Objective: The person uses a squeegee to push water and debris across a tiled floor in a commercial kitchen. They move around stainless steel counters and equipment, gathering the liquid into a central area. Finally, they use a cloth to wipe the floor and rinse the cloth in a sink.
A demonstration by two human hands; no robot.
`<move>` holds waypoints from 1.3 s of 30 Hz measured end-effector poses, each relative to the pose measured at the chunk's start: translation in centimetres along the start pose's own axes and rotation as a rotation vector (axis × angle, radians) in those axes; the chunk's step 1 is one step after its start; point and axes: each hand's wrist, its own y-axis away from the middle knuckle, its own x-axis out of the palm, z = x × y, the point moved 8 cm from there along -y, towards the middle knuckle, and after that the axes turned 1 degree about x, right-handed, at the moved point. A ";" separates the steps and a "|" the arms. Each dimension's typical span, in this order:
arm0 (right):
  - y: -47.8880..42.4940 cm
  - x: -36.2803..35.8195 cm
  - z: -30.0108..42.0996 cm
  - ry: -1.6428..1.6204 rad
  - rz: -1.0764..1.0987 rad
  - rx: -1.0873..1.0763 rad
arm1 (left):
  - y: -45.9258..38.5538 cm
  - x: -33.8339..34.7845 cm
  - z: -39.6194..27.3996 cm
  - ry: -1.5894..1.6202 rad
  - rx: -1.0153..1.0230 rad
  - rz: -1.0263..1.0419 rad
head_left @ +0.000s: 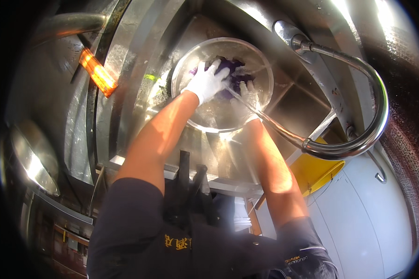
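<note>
A round metal basin [221,129] stands in a stainless steel sink [300,104], with cloudy water and a dark purple mass [234,71] in it. Whether the mass is cloth or food, I cannot tell. My left hand [206,83], in a white glove, is over the basin's left side, fingers spread at the near edge of the purple mass. At the right side, my right hand [247,97], gloved too, reaches into the basin and looks partly under water. A stream runs from the curved metal faucet [380,101] down between my hands. No grip on anything is plain.
The faucet spout arches over the sink's right side, close to my right forearm. A yellow container [317,167] stands at the lower right. On the left are an orange packet-like object [97,72], a metal pipe [73,25] and a round metal vessel [35,157].
</note>
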 end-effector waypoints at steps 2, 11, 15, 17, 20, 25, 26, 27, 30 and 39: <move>0.2 1.7 -1.9 -0.751 0.067 0.156 | -0.4 -0.7 0.9 0.147 -0.294 -0.341; 5.3 -3.6 0.9 -1.623 0.000 0.315 | 3.7 -10.0 -10.7 0.584 -0.296 -0.700; 5.4 -3.4 2.8 -1.788 0.266 0.108 | 6.4 -14.6 -9.3 0.824 -0.348 -0.795; 3.8 -3.2 4.0 -1.908 0.340 0.152 | 6.7 -15.1 -8.2 0.928 -0.393 -0.824; 3.9 -4.5 6.1 -1.997 0.374 0.220 | 6.4 -14.9 -5.8 1.033 -0.348 -0.937; 6.7 -9.8 8.7 -1.692 -0.006 0.015 | 7.6 -12.2 -3.9 1.068 -0.382 -1.042; 7.9 -9.8 8.4 -1.817 -0.015 0.119 | 8.4 -12.6 -4.5 0.969 -0.391 -1.039; 9.3 -9.9 8.1 -1.944 -0.045 0.224 | 8.6 -11.3 -5.4 1.340 -0.399 -0.967; 13.1 -9.0 6.0 -2.008 0.032 0.313 | 8.4 -8.5 -10.5 1.793 -0.369 -0.717; 17.0 -14.5 9.2 -1.725 0.088 0.036 | 8.4 -13.5 -16.6 1.281 -0.119 -0.665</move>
